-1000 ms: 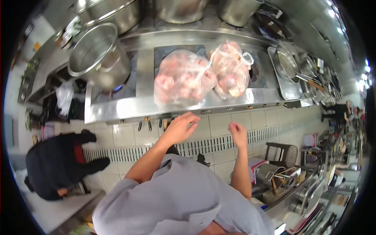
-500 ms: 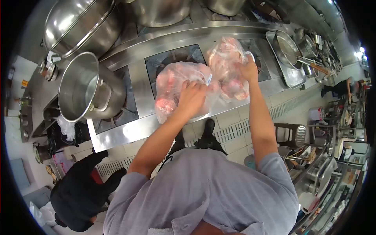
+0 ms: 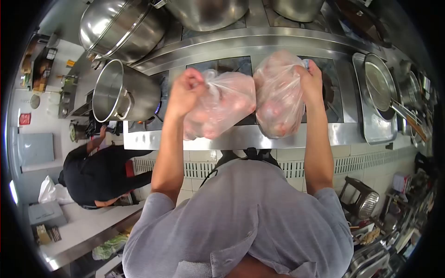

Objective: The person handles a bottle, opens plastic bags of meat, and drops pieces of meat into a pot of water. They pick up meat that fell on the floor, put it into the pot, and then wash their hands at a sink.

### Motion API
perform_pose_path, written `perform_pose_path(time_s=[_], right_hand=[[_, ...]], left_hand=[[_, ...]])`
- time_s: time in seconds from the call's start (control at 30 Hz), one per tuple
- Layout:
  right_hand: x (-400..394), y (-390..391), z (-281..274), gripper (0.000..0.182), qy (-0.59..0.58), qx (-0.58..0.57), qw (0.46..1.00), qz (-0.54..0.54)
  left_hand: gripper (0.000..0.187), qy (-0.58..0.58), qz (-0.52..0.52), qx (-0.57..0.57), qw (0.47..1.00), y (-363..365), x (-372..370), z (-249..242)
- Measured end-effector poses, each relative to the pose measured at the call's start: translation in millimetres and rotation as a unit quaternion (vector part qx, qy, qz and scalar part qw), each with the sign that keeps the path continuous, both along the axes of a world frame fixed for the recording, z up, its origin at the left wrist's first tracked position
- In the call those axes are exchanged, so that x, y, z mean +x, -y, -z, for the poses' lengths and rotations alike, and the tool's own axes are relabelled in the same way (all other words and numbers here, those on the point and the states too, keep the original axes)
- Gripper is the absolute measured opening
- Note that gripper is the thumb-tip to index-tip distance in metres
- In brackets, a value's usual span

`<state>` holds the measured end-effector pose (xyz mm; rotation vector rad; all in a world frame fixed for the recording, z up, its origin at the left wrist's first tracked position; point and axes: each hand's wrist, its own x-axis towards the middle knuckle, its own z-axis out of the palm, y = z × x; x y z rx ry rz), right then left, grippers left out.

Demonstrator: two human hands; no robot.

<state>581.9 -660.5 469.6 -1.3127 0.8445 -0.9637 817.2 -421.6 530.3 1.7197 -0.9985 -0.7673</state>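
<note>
At the left of the frame a person in black [image 3: 99, 173] bends beside a steel pot [image 3: 121, 92] on the stove [image 3: 241, 136]. At centre, the left hand [image 3: 185, 90] clenches the gathered neck of a clear bag of meat [image 3: 222, 109]. Just right, the right hand [image 3: 311, 81] grips a second bag of meat [image 3: 277, 92], both over the stove's front edge.

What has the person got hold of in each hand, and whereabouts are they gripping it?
Each hand grips a clear plastic bag of pinkish meat by its gathered top: the left hand holds the left bag, the right hand the right bag, above the steel stove.
</note>
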Motion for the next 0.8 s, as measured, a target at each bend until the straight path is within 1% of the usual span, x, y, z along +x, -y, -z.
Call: perform_pose_path(time_s=[0.03, 0.07, 0.1, 0.17, 0.2, 0.23, 0.27, 0.3, 0.33, 0.37, 0.4, 0.43, 0.5, 0.53, 0.57, 0.6, 0.63, 0.67, 0.7, 0.73, 0.8], right_hand=[[0.9, -3.8, -5.4, 0.021, 0.039, 0.002, 0.999, -0.029], [0.1, -1.0, -5.6, 0.021, 0.042, 0.001, 0.998, -0.039], [-2.5, -0.1, -3.8, 0.023, 0.049, 0.006, 0.998, -0.042], [-16.0, 6.6, 8.4, 0.024, 0.038, 0.035, 0.997, -0.058], [-20.9, 11.3, 13.5, 0.024, 0.062, 0.058, 0.995, -0.055], [-26.0, 14.0, 18.0, 0.023, 0.083, 0.082, 0.992, -0.05], [-30.9, 15.8, 19.9, 0.023, 0.073, 0.087, 0.992, -0.056], [-34.7, 18.6, 19.9, 0.022, 0.054, 0.069, 0.995, -0.048], [-38.3, 21.9, 21.0, 0.02, 0.036, 0.05, 0.997, -0.037], [-41.6, 24.8, 24.6, 0.02, 0.028, 0.054, 0.998, -0.031], [-44.8, 26.9, 26.5, 0.021, 0.005, 0.06, 0.997, -0.047], [-49.3, 29.1, 26.0, 0.022, -0.019, 0.062, 0.996, -0.061], [-56.6, 29.1, 31.9, 0.022, -0.033, 0.066, 0.996, -0.05], [-62.5, 32.0, 42.1, 0.023, -0.082, 0.027, 0.995, -0.056], [-71.5, 34.0, 49.6, 0.023, -0.131, -0.012, 0.99, -0.059], [-75.8, 25.7, 48.0, 0.027, -0.183, -0.058, 0.981, -0.012], [-80.8, 13.2, 42.4, 0.027, -0.192, -0.059, 0.98, -0.001], [-85.0, -2.8, 34.7, 0.033, -0.248, -0.148, 0.956, 0.055], [-85.3, -17.8, 28.6, 0.04, -0.298, -0.236, 0.919, 0.108], [-83.5, -34.7, 25.9, 0.04, -0.3, -0.238, 0.917, 0.11], [-79.5, -66.6, 30.7, 0.054, -0.301, -0.35, 0.887, 0.022]], left_hand=[[0.012, -0.053, -0.017, -0.046, 0.997, -7.6, -9.4, -23.0], [0.01, -0.106, -0.034, -0.097, 0.989, -11.0, -15.7, -35.2], [0.01, -0.105, -0.047, -0.097, 0.989, -13.4, -22.0, -34.6], [0.009, -0.006, -0.04, -0.156, 0.987, -19.8, -40.1, -28.6], [0.009, 0.006, -0.051, -0.128, 0.99, -21.0, -45.8, -20.4], [0.009, 0.0, -0.062, -0.125, 0.99, -22.4, -46.4, -5.6], [0.01, 0.152, -0.019, -0.093, 0.984, -22.7, -44.8, 14.5], [0.011, 0.3, 0.032, -0.059, 0.951, -22.4, -45.0, 31.8], [0.011, 0.294, 0.035, -0.058, 0.953, -21.5, -49.1, 45.7], [0.013, 0.262, 0.003, -0.058, 0.963, -21.6, -54.8, 58.1], [0.016, 0.228, -0.029, -0.058, 0.972, -22.0, -61.7, 63.3], [0.016, 0.218, -0.023, -0.059, 0.974, -22.8, -63.9, 65.3], [0.017, 0.265, -0.029, -0.075, 0.961, -24.0, -63.6, 65.2], [0.018, 0.286, -0.036, -0.096, 0.953, -24.7, -63.9, 70.0], [0.018, 0.276, -0.023, -0.106, 0.955, -23.2, -65.3, 71.8], [0.019, 0.302, -0.035, -0.104, 0.947, -24.4, -67.7, 71.7], [0.02, 0.328, -0.052, -0.101, 0.938, -26.3, -69.7, 72.4], [0.023, 0.345, -0.047, -0.11, 0.931, -27.1, -69.2, 76.3], [0.023, 0.342, -0.044, -0.115, 0.932, -26.0, -70.6, 76.1], [0.022, 0.344, -0.044, -0.11, 0.931, -26.3, -73.0, 73.8], [0.022, 0.346, -0.047, -0.098, 0.932, -28.2, -76.1, 69.0]])
